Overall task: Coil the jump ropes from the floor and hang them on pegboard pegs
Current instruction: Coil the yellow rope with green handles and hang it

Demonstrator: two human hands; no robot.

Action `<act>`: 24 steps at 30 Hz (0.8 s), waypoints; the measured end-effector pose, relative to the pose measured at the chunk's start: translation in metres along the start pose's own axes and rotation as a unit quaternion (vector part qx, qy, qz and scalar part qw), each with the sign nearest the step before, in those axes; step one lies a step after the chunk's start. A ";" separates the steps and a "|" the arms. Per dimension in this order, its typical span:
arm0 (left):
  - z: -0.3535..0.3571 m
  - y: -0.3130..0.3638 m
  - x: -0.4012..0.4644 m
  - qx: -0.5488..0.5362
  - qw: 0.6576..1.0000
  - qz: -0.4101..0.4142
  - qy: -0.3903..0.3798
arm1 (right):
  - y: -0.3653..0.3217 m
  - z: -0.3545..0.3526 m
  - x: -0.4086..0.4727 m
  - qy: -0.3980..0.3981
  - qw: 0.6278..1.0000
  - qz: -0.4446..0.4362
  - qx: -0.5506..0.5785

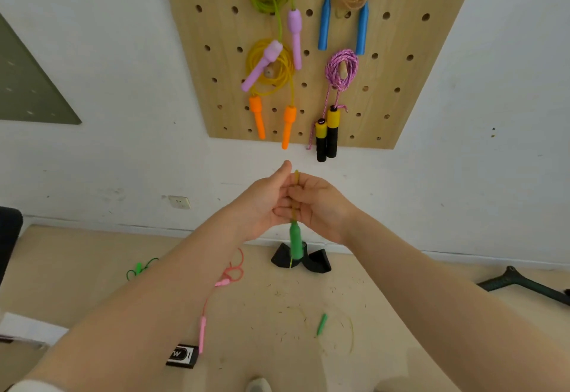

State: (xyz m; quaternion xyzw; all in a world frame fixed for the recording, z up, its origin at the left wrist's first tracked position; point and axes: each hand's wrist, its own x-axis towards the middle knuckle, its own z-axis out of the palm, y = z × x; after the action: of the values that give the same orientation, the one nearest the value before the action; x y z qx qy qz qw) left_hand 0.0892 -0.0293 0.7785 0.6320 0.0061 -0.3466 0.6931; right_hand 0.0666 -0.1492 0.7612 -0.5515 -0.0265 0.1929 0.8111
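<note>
Head view: coiling step, left hand (262,203) and right hand (320,203) pinching thin yellow-green cord (296,177), green plastic handle (296,242) dangling below wooden pegboard (401,83); next, gathering floor slack into loops.

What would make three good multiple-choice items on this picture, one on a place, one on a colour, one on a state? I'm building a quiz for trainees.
1. Where does the pink plastic jump rope lie?
A. on the beige floor
B. on a peg
C. in the left hand

2. What colour are the handles of the coiled yellow rope on the wooden pegboard?
A. blue
B. orange
C. black

3. What is the right hand doing?
A. hanging open
B. pressing the wall
C. gripping a thin yellow cord above a dangling green handle

Answers: 1 A, it trails across the floor; 2 B, two orange handles hang below the coil; 3 C, its fingers curl round the cord, with the left hand alongside.
</note>
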 end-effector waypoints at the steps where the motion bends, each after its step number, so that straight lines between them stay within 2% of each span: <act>1: -0.003 0.001 0.002 0.009 1.000 -0.001 -0.004 | 0.001 0.003 0.003 0.014 1.000 -0.013 -0.003; 3: -0.009 0.007 0.005 0.025 1.000 0.002 -0.011 | -0.001 0.002 0.010 0.047 0.997 -0.051 -0.045; 5: -0.014 0.014 0.008 0.055 0.998 -0.001 -0.002 | -0.009 -0.004 0.016 0.095 0.973 -0.093 -0.186; 8: -0.021 0.022 0.012 0.136 0.990 0.009 -0.031 | -0.020 -0.014 0.021 0.206 0.887 -0.127 -0.394; 9: -0.024 0.024 0.013 0.150 0.986 0.020 -0.064 | -0.020 -0.019 0.022 0.263 0.860 -0.133 -0.417; 10: -0.028 0.025 0.012 0.151 0.983 0.035 -0.100 | -0.020 -0.025 0.021 0.297 0.849 -0.137 -0.415; 11: -0.031 0.027 0.011 0.145 0.979 0.051 -0.132 | -0.021 -0.028 0.020 0.277 0.868 -0.135 -0.389; 13: -0.036 0.029 0.009 0.131 0.973 0.073 -0.177 | -0.020 -0.030 0.023 0.133 0.939 -0.084 -0.305; 14: -0.039 0.032 0.008 0.119 0.970 0.087 -0.192 | -0.020 -0.026 0.024 0.054 0.957 -0.050 -0.279; 15: -0.042 0.035 0.008 0.096 0.969 0.103 -0.202 | -0.021 -0.023 0.026 0.008 0.961 -0.027 -0.277; 16: -0.047 0.039 0.008 0.061 0.970 0.117 -0.205 | -0.023 -0.020 0.029 -0.002 0.961 -0.021 -0.277; 19: -0.062 0.050 0.005 -0.074 0.976 0.132 -0.158 | -0.025 -0.033 0.032 0.080 0.967 -0.017 -0.242; 22: -0.077 0.054 0.000 -0.176 0.963 0.174 -0.102 | -0.024 -0.055 0.028 0.179 0.974 -0.028 -0.138; 24: -0.085 0.055 0.002 -0.193 0.958 0.196 -0.081 | -0.024 -0.059 0.029 0.268 0.947 -0.026 -0.176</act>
State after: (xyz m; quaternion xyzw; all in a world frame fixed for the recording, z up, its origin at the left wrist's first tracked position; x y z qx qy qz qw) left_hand 0.1536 0.0422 0.8084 0.4448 -0.1072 -0.2466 0.8543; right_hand 0.1152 -0.1996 0.7548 -0.7159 0.1441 0.0090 0.6831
